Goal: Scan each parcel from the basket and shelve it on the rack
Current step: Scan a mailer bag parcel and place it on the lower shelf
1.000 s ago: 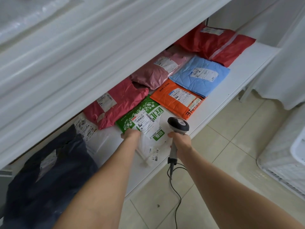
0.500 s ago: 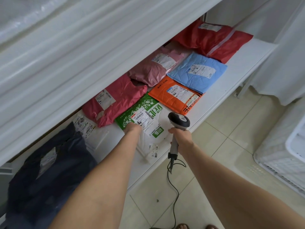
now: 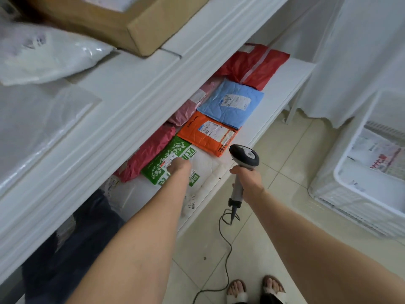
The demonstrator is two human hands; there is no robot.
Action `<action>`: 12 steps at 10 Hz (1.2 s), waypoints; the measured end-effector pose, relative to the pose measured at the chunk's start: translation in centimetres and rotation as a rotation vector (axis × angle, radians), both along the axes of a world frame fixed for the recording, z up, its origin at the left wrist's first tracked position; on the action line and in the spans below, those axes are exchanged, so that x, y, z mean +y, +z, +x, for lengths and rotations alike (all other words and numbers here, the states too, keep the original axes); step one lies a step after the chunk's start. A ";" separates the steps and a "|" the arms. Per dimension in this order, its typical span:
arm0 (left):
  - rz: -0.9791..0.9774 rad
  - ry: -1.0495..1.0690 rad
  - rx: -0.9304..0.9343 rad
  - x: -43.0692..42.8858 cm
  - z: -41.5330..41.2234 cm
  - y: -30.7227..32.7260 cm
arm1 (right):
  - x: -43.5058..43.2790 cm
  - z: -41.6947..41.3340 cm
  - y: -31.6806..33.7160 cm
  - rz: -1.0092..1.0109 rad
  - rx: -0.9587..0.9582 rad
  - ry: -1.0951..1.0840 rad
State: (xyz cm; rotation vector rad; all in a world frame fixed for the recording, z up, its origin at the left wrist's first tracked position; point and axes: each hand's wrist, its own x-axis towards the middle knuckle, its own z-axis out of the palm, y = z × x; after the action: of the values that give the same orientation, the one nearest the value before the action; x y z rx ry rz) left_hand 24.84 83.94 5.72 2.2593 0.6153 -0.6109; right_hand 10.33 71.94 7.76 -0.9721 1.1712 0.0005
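Note:
A green and white parcel lies flat on the lower shelf of the white rack. My left hand rests on top of it, over its label; the fingers are mostly hidden from view. My right hand grips the handle of a grey barcode scanner, held just off the shelf's front edge, its cable hanging to the floor. The white basket stands on the floor at the right with a white parcel inside.
Orange, blue, red and pink parcels lie on the same shelf. A dark bag fills its left end. The upper shelf holds a cardboard box and white bags. My feet stand on tiled floor.
The view has tilted up and back, showing the upper shelf and my feet. My left hand has slid further onto the green parcel. The scanner has drawn slightly away from the shelf.

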 end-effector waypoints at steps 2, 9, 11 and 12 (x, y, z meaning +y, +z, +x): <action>-0.129 -0.204 -0.049 -7.3 -4.6 5.8 | -4.5 -4.2 5.4 0.003 -0.071 -0.140; -0.361 -0.549 -0.004 -46.9 -29.5 12.7 | -39.4 -29.9 10.6 0.142 -0.224 -0.588; -0.349 -0.599 0.062 -53.8 -30.9 9.2 | -45.9 -32.0 7.0 0.187 -0.191 -0.694; -0.339 -0.631 0.100 -57.3 -30.6 7.2 | -49.1 -31.7 5.0 0.205 -0.172 -0.724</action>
State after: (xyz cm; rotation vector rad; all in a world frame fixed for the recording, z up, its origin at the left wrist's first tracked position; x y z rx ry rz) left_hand -5.75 26.64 12.92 2.0843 -0.1755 -1.0474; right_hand -21.39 22.83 12.79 -0.3230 1.2770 -0.5218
